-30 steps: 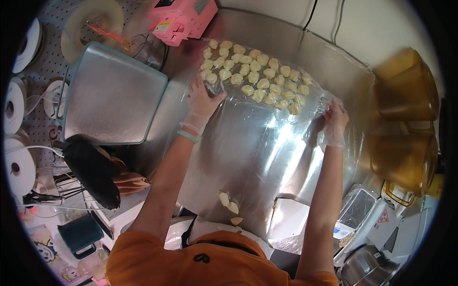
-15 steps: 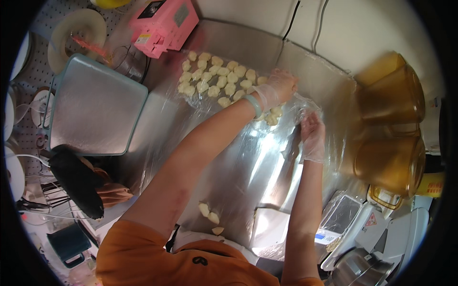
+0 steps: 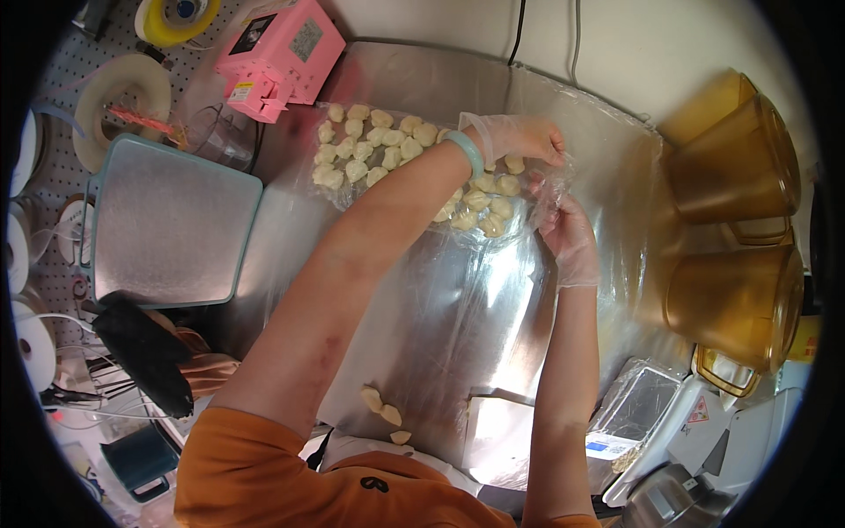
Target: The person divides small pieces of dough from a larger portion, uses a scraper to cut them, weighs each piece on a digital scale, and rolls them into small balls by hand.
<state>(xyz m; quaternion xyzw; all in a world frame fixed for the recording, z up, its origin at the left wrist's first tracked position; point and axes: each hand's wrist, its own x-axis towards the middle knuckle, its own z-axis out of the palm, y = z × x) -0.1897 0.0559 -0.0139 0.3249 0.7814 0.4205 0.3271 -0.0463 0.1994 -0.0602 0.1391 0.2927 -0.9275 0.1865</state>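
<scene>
Head view: bunched clear film (image 3: 551, 190) was held, right of upper centre, by left hand (image 3: 525, 139) (fingertips pinched together) and right hand (image 3: 569, 231) (fingers curled); pale lumps (image 3: 362, 150) lay upper centre. Gentle, even tension seemed best, lest lumps be dragged.

White glare streaks the metal table (image 3: 422, 352) between dark corners.
</scene>
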